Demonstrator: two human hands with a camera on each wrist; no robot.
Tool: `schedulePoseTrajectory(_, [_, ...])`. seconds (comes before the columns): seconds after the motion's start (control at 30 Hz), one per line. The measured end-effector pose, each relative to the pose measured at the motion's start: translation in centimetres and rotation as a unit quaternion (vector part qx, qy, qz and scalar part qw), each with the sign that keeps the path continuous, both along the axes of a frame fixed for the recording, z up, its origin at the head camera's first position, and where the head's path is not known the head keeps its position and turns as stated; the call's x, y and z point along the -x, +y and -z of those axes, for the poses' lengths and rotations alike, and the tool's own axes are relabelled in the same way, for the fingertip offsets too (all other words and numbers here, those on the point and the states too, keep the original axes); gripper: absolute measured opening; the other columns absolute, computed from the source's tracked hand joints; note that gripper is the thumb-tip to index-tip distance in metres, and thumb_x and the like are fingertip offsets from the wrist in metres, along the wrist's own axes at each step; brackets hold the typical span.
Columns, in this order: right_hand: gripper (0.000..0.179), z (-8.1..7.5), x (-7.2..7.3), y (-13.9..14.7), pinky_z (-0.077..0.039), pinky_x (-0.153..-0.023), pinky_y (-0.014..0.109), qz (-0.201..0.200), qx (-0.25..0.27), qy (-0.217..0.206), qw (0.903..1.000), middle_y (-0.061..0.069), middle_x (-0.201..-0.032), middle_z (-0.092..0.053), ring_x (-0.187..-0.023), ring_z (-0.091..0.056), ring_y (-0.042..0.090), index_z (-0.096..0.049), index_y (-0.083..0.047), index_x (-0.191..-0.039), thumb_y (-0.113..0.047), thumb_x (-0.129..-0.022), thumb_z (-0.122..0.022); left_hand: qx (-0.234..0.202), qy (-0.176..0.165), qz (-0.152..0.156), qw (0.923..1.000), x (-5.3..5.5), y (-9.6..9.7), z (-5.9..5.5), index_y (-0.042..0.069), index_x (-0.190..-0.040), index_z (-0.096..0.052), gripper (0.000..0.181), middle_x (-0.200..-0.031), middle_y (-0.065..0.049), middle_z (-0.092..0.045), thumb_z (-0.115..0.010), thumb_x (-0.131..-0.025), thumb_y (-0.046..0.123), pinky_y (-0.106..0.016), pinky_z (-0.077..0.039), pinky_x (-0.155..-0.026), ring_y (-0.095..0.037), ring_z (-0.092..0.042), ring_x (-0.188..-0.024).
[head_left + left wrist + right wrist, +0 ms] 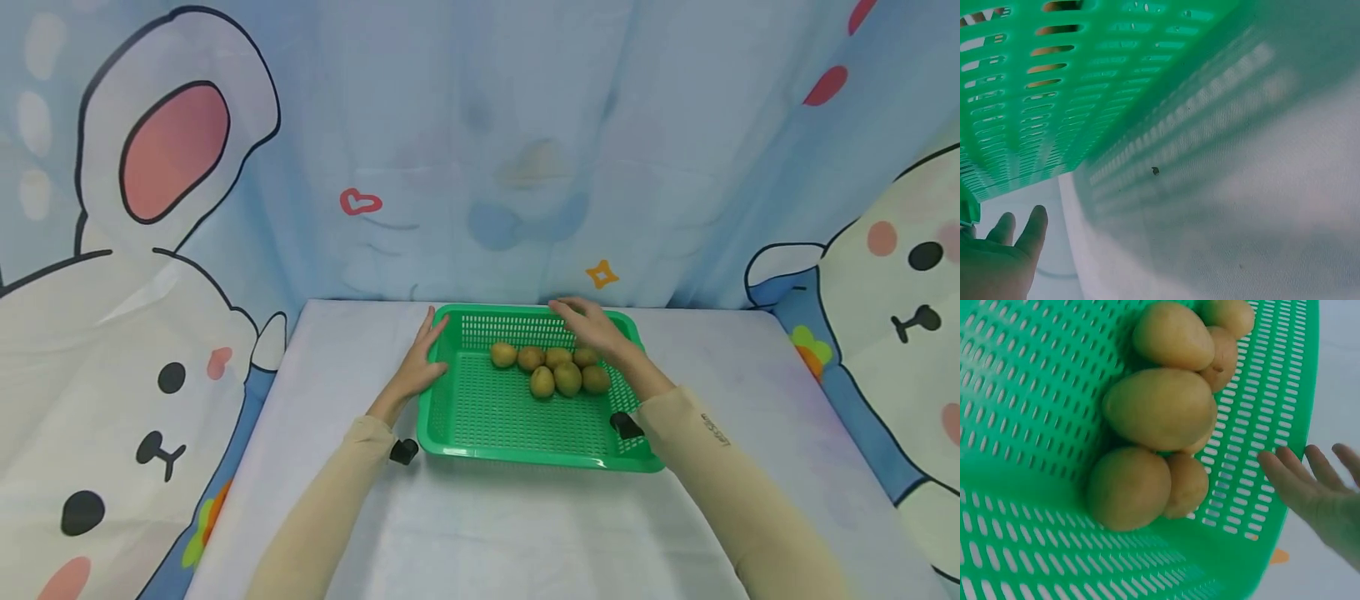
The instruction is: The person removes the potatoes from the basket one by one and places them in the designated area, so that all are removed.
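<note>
A green plastic basket (491,417) with slotted walls holds several potatoes (567,378), bunched toward its far right part. My left hand (417,367) is at the basket's left side, fingers extended and thumb reaching over the rim. In the left wrist view, fingertips (1034,228) show beside the basket's outer wall (1054,81). My right hand (591,325) is over the far rim near the right corner, fingers stretched out and holding nothing. In the right wrist view its fingers (1291,478) overlap the rim, apart from the potatoes (1160,409).
The basket rests on a table with a white cloth (360,333). Behind the table hangs a light blue curtain (420,125) with cartoon animals, close to the far edge. A small dark speck (1155,170) lies on the cloth beside the basket.
</note>
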State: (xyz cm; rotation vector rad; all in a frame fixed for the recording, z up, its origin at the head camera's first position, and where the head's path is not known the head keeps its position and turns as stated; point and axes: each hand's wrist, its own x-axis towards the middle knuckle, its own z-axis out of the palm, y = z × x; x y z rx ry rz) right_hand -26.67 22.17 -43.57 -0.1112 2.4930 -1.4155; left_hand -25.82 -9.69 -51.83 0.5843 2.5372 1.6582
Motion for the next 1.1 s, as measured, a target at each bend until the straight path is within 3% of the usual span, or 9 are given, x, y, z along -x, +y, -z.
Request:
schedulePoseTrajectory(0.17, [0.071, 0.7, 0.3, -0.1, -0.038, -0.101, 0.061, 0.052, 0.057, -0.031, 0.9965, 0.029, -0.145, -0.041, -0.133, -0.041, 0.048, -0.035, 0.002, -0.149, -0.049, -0.101, -0.046, -0.013, -0.006, -0.002, 0.9999, -0.1, 0.1, 0.1, 0.006, -0.157, -0.025, 0.089, -0.166, -0.011, 0.001, -0.053, -0.073, -0.006, -0.059, -0.018, -0.113, -0.029, 0.001, -0.151])
schedulePoseTrajectory(0.33, [0.071, 1.4, 0.6, -0.1, -0.036, -0.105, 0.058, 0.067, 0.072, -0.059, 0.9934, 0.029, -0.147, -0.041, -0.134, -0.04, 0.047, -0.033, 0.0, -0.152, -0.047, -0.101, -0.046, -0.02, -0.008, -0.007, 0.9997, -0.1, 0.2, 0.1, 0.006, -0.156, -0.026, 0.089, -0.166, -0.01, 0.0, -0.053, -0.072, -0.008, -0.056, -0.019, -0.113, -0.027, 0.0, -0.151])
schedulePoseTrajectory(0.5, [0.064, 2.3, 0.8, 0.0, -0.036, -0.106, 0.055, 0.082, 0.096, -0.081, 0.9887, 0.029, -0.146, -0.042, -0.133, -0.041, 0.047, -0.04, 0.001, -0.149, -0.041, -0.101, -0.047, -0.027, -0.011, -0.006, 0.9996, 0.0, 0.2, 0.2, 0.007, -0.156, -0.027, 0.089, -0.166, -0.009, -0.001, -0.054, -0.073, -0.009, -0.057, -0.019, -0.113, -0.028, 0.0, -0.151])
schedulePoseTrajectory(0.67, [0.062, 3.3, 0.7, 0.0, -0.04, -0.103, 0.053, 0.093, 0.084, -0.104, 0.9868, 0.027, -0.143, -0.044, -0.132, -0.041, 0.045, -0.042, -0.002, -0.148, -0.041, -0.1, -0.05, -0.027, -0.021, -0.008, 0.9994, -0.1, 0.3, 0.1, 0.009, -0.157, -0.026, 0.089, -0.166, -0.003, 0.001, -0.053, -0.073, -0.008, -0.056, -0.018, -0.114, -0.026, 0.001, -0.151])
schedulePoseTrajectory(0.83, [0.057, 4.0, 0.5, -0.4, -0.043, -0.1, 0.052, 0.092, 0.039, -0.069, 0.9926, 0.026, -0.14, -0.047, -0.128, -0.045, 0.042, -0.05, 0.0, -0.142, -0.039, -0.1, -0.05, -0.03, -0.016, -0.007, 0.9994, -0.2, 0.2, 0.1, 0.008, -0.156, -0.027, 0.088, -0.166, -0.005, 0.001, -0.051, -0.073, -0.007, -0.057, -0.016, -0.114, -0.026, 0.001, -0.151])
schedulePoseTrajectory(1.07, [0.047, 4.2, 0.0, -1.0, -0.045, -0.095, 0.05, 0.088, -0.014, -0.026, 0.9957, 0.026, -0.144, -0.043, -0.124, -0.048, 0.04, -0.055, 0.005, -0.134, -0.027, -0.099, -0.054, -0.042, -0.033, 0.013, 0.9985, -2.1, 0.1, -3.8, -0.006, -0.153, -0.024, 0.083, -0.164, -0.018, 0.003, -0.049, -0.074, -0.012, -0.06, -0.015, -0.113, -0.037, 0.002, -0.15])
schedulePoseTrajectory(1.1, [0.046, 4.3, 0.0, -1.0, -0.044, -0.096, 0.051, 0.092, -0.013, -0.028, 0.9953, 0.026, -0.145, -0.041, -0.126, -0.047, 0.04, -0.056, 0.005, -0.134, -0.027, -0.099, -0.054, -0.04, -0.03, 0.013, 0.9986, -2.1, 0.1, -3.8, -0.006, -0.153, -0.024, 0.083, -0.164, -0.018, 0.003, -0.049, -0.074, -0.011, -0.06, -0.015, -0.114, -0.037, 0.002, -0.15])
